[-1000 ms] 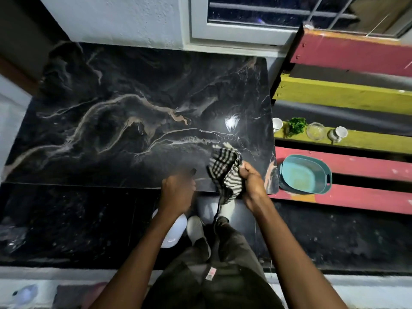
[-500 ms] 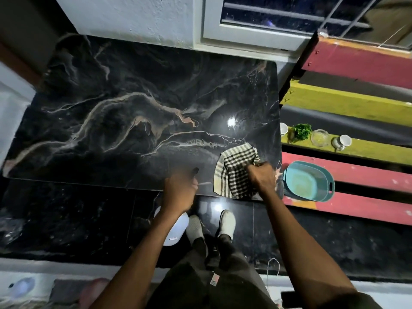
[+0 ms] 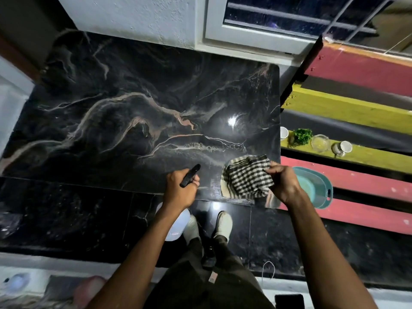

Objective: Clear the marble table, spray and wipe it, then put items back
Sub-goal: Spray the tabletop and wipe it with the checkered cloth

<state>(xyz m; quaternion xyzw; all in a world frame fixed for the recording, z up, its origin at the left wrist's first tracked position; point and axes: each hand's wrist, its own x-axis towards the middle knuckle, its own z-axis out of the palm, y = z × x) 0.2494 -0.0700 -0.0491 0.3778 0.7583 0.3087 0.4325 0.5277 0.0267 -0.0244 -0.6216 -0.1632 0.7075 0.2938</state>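
Note:
The black marble table with pale veins fills the middle of the view. A black-and-white checked cloth lies spread on its near right corner. My right hand pinches the cloth's right edge. My left hand grips a spray bottle by its black trigger head, which points over the table's near edge. The bottle's white body hangs below my wrist, off the table.
To the right stands a red and yellow slatted bench holding two white cups, a green herb bunch and a glass bowl. A teal basin sits on a lower red slat. My feet stand on dark floor tiles.
The cloth went from bunched in my right hand to spread flat on the table's near right corner. My left hand with the spray bottle stayed in place.

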